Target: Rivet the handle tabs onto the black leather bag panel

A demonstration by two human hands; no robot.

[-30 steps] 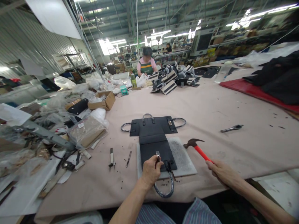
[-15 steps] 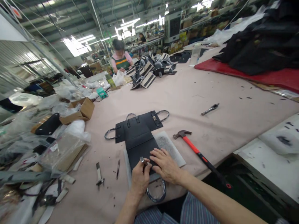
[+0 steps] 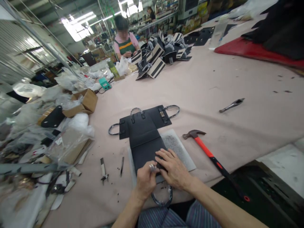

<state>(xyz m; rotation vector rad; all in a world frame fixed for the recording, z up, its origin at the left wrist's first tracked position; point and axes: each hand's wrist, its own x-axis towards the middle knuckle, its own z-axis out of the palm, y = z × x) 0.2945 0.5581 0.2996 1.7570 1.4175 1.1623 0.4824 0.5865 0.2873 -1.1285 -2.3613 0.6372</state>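
- Bag point(image 3: 142, 134), black, lay flat & opened out mid-table, w/ wrapped loop handles point(image 3: 174, 106) at left, far, right & near sides; crease ran across the middle.
- Slab point(image 3: 180, 147), pale w/ dark specks, sat under bag's near part, showing mostly on the right.
- Left hand point(image 3: 145, 179) was over bag's near part, thumb & fingers closed round a metal rod point(image 3: 152, 167); rod blurred, lower end hidden.
- Right hand point(image 3: 175, 172) lay palm down just beside it, fingers stretched out & a bit spread on bag, tips close to rod; couldn't tell what, if anything, was under the palm.
- Hammer point(image 3: 204, 147) rested on table point(image 3: 190, 85) to the right, apart from both hands: claw head far, red/blk handle running near-right, its end past table edge.
- Another metal tool point(image 3: 231, 105) lay farther right.
- Left of slab: thin tool point(image 3: 122, 167), then a two-pronged tool point(image 3: 104, 171), plus small dark bits.
- Far left: open carton point(image 3: 83, 103) amid plastic bags.
- Far side: co-worker point(image 3: 125, 44) sat behind a heap of striped pcs point(image 3: 156, 68).
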